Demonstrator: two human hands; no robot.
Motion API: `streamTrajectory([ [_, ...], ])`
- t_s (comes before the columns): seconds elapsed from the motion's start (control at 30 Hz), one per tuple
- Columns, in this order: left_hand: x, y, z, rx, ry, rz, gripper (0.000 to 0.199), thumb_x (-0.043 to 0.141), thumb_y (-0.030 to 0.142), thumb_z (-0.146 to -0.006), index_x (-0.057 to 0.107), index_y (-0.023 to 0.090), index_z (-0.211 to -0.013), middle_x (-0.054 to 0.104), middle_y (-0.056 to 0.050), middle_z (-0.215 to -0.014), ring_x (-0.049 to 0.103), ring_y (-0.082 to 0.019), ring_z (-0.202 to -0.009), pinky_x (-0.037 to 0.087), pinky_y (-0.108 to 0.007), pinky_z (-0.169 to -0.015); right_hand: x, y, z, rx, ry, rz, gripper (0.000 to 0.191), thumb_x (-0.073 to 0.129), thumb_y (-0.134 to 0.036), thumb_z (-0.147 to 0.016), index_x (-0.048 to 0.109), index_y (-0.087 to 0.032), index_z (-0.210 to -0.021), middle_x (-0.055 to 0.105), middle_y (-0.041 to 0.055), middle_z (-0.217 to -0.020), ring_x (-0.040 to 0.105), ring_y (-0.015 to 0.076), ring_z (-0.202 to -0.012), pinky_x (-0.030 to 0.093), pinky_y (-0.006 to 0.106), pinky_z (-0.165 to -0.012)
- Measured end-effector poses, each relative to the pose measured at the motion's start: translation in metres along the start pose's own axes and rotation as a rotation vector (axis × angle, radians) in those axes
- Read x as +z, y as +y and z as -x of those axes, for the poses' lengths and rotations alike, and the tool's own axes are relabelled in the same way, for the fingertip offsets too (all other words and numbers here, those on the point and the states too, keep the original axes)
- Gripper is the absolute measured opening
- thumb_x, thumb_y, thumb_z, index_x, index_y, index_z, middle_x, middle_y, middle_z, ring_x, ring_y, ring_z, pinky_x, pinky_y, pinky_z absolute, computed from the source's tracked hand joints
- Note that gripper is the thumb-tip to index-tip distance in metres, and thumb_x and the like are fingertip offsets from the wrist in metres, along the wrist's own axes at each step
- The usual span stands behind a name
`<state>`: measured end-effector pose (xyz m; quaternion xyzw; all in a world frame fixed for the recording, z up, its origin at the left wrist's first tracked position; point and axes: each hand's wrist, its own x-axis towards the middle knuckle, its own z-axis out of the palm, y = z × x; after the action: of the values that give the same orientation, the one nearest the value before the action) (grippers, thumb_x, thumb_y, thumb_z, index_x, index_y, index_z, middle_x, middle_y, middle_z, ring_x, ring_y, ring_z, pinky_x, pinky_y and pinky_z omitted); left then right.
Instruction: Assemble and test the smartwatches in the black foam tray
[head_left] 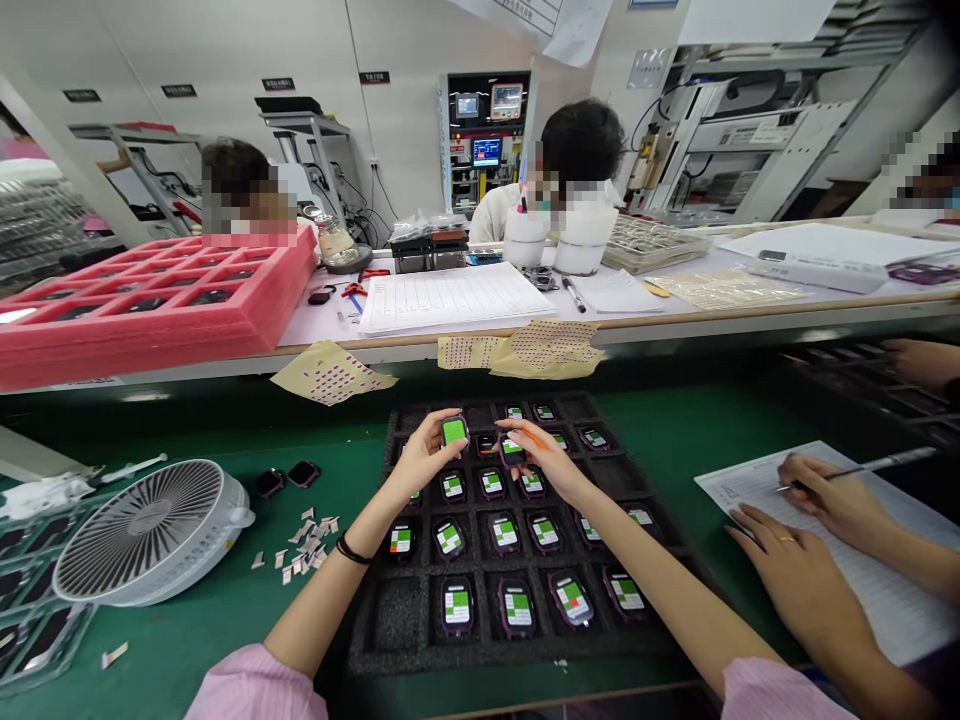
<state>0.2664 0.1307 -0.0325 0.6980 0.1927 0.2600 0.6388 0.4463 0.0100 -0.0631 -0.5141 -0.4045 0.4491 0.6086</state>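
Observation:
A black foam tray [405, 640] holds several watch-like devices with green and white screens in its square pockets. Above its upper left part, my left hand [429, 452] grips a watch [454, 431] whose screen is green. My right hand [546, 458] is closed on another watch [512, 449] over the upper middle of the tray; an orange stick-like item [531, 434] lies along its fingers. Among the seated devices, one watch [571, 598] in the front row sits tilted and shows a red patch. The front left pocket has no device.
A white fan [154, 530], small loose strips [307, 545] and two dark watches [303, 473] are at the left. Another person's hands [814, 520] write on paper [892, 580] at the right. Above runs a shelf [637, 325] with a pink foam tray [262, 310].

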Motion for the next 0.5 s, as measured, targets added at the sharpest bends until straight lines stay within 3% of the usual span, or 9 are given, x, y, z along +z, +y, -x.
streamTrajectory([
  [0.17,0.001,-0.003,0.001,0.032,-0.029,-0.040,0.055,0.069,0.032,-0.073,0.043,0.018,-0.120,0.060,-0.007,-0.106,0.059,-0.017,-0.093,0.048,-0.028,-0.078,0.002,-0.001,0.000,0.015,0.016,0.007,0.034,0.055,-0.041,-0.082,0.056,-0.023,-0.111,0.068,0.0042,-0.086,0.058,0.0112,-0.045,0.031,0.020,-0.035],
  [0.3,0.006,-0.001,0.006,0.061,-0.103,-0.139,0.056,0.066,0.027,-0.076,0.039,0.020,-0.125,0.058,-0.010,-0.113,0.058,-0.020,-0.099,0.049,-0.028,-0.074,0.007,-0.003,0.001,0.045,0.014,0.008,0.036,0.054,-0.043,-0.082,0.056,-0.023,-0.112,0.066,0.0030,-0.081,0.060,0.0132,-0.049,0.035,0.021,-0.037],
  [0.5,0.016,0.001,0.014,0.302,-0.168,-0.642,0.043,0.068,0.022,-0.076,0.051,0.023,-0.116,0.057,-0.006,-0.110,0.052,-0.022,-0.102,0.046,-0.036,-0.085,0.021,-0.001,0.006,0.089,-0.005,0.051,0.038,0.057,-0.046,-0.080,0.060,-0.023,-0.111,0.059,-0.0003,-0.075,0.052,0.0091,-0.048,0.046,0.022,-0.042],
])
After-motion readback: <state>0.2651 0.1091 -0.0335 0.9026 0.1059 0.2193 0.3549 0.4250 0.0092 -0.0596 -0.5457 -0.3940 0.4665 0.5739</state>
